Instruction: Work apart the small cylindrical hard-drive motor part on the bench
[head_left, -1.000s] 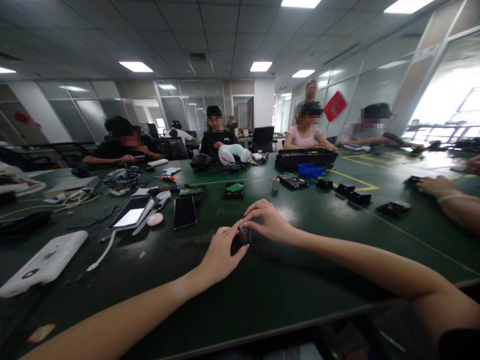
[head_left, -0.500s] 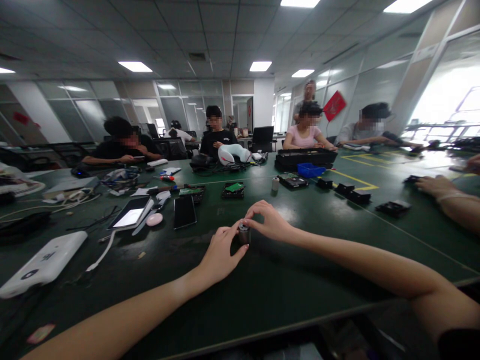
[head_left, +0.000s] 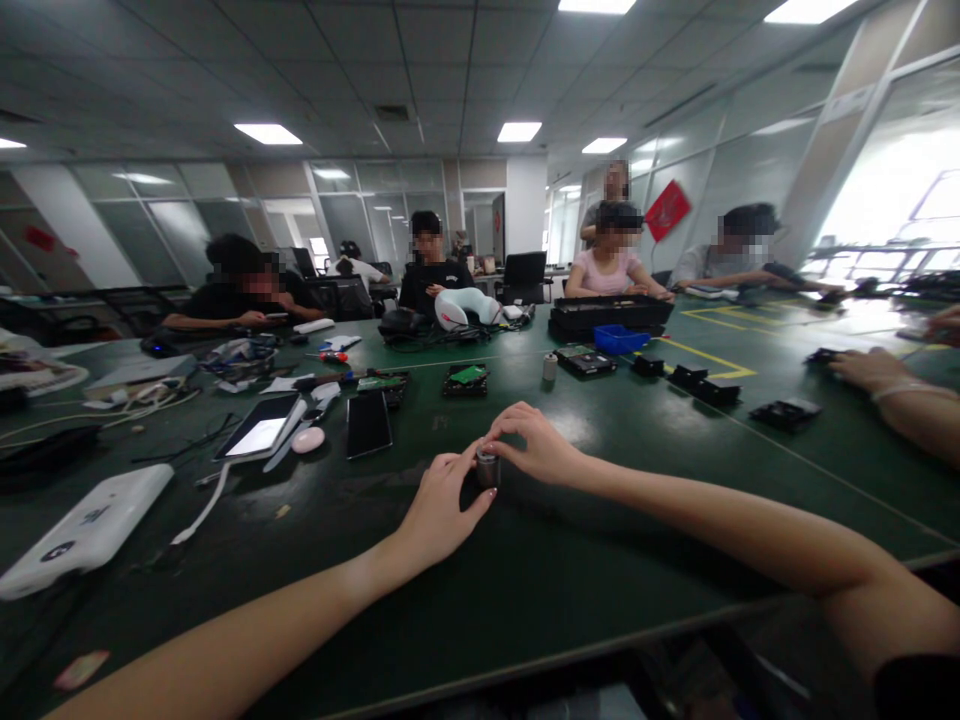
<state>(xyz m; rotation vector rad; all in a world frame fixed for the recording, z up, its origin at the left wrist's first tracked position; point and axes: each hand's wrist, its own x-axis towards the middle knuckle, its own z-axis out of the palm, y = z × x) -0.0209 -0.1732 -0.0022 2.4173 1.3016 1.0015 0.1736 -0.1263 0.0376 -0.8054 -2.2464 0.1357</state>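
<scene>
A small grey metal cylinder (head_left: 489,474) stands upright on the green tabletop in front of me. My left hand (head_left: 444,505) is curled around its left side, thumb at the near side and fingertips by the upper rim. From the right, my right hand (head_left: 529,440) reaches over with thumb and fingers pinched together at the cylinder's top. Whatever lies between those fingertips is too small and hidden to make out. Farther back stands a similar small cylinder (head_left: 550,367), touched by neither hand.
Left of my hands lie a dark phone (head_left: 369,424), a pink rounded object (head_left: 308,440), a tablet (head_left: 260,426) and a white device (head_left: 88,530). Hard drives (head_left: 586,360), a blue tray (head_left: 621,341) and black parts (head_left: 703,386) sit beyond. A co-worker's hand (head_left: 874,372) is at right.
The right fingertips have shifted slightly over the cylinder's top, and less of its top face shows now. My left hand keeps its hold.
</scene>
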